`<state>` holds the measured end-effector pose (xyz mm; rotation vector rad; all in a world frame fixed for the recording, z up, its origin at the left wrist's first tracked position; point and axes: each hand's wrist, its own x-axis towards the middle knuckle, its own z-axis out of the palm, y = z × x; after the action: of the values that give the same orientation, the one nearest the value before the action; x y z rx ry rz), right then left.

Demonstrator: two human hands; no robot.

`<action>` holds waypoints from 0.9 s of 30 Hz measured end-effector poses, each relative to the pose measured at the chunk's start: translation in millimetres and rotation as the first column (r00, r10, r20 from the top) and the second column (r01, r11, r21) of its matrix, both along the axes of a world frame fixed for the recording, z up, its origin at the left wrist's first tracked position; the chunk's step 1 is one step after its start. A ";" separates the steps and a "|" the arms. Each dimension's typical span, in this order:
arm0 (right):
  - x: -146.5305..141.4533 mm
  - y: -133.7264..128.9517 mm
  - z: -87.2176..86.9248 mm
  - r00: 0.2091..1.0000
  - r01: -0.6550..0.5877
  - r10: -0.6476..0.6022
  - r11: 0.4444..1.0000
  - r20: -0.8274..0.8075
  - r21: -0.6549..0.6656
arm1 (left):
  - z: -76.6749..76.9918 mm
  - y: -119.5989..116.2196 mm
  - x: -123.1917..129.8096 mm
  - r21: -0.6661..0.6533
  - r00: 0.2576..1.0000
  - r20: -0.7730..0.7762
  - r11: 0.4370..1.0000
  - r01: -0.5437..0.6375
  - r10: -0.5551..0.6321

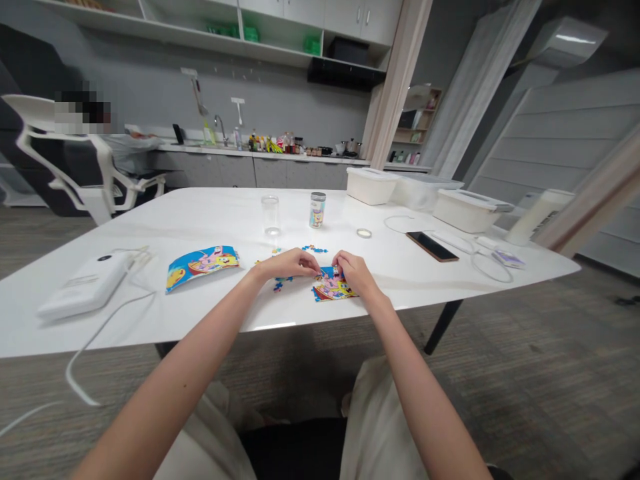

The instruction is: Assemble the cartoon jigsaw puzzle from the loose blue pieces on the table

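Hands at work on a white tabletop: left hand and right hand curl inward, fingertips drawn close at the upper edge of a part-built cartoon jigsaw; whether they pinch a piece cannot be told. The jigsaw, its longer side running left to right, lies just below the grip, closer to the right hand. Loose blue jigsaw pieces sit beneath the left hand, with more just ahead of the grip. Left of the hands lies a printed cartoon sheet. Beyond the grip stand a clear glass tumbler and a labelled jar. A seated person works at far left, away from the table.
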<state>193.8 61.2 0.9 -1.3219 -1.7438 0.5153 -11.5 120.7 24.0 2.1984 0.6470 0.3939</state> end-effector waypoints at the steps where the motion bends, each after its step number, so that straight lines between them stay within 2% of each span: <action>1: 0.0 0.0 0.1 1.000 -0.003 0.003 1.000 0.009 -0.006 | -1.0 0.2 -0.2 0.021 1.000 -0.008 1.000 -0.001 0.002; 11: -0.9 -0.4 0.4 0.999 -0.017 0.018 1.000 0.034 -0.020 | -2.6 -0.8 3.7 0.089 0.999 -0.039 0.996 0.011 -0.008; 27: -0.1 0.7 -1.6 0.999 -0.024 0.026 0.998 0.030 -0.051 | -5.6 -1.1 6.6 0.123 0.997 -0.073 0.992 0.010 -0.001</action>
<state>193.7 61.8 -0.7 -1.3510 -1.7848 0.5597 -5.0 119.6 18.5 2.3406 0.6714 0.3606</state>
